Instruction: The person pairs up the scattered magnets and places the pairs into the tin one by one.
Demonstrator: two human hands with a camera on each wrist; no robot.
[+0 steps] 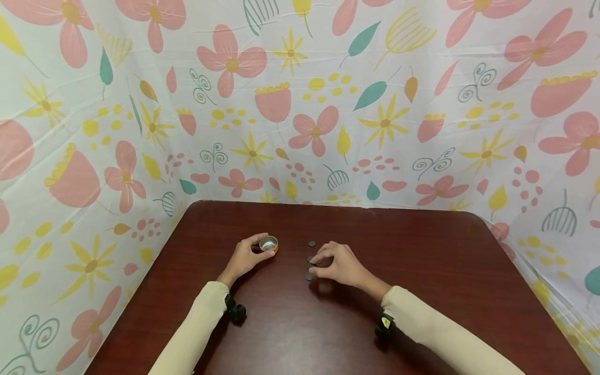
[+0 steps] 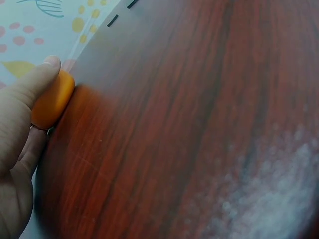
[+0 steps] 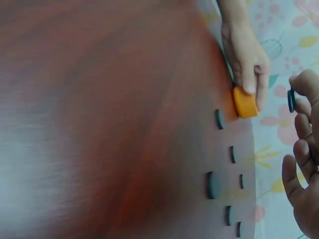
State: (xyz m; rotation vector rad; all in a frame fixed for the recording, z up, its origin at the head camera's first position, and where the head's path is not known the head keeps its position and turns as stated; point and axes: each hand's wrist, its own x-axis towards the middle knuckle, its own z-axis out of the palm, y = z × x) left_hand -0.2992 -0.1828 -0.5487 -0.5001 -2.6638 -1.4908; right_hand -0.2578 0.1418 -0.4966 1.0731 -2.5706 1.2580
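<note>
Orange tin and dark disc, both held
Left hand curls its fingers round the tin, left of other discs on the surface; right hand pinches its disc between thumb and finger.

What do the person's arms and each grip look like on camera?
The left sleeve and right sleeve are plain cream, reaching the wrists. The left wrist device and right wrist device are black, the right one with a yellow mark. The left grip and right grip wear no gloves.
</note>
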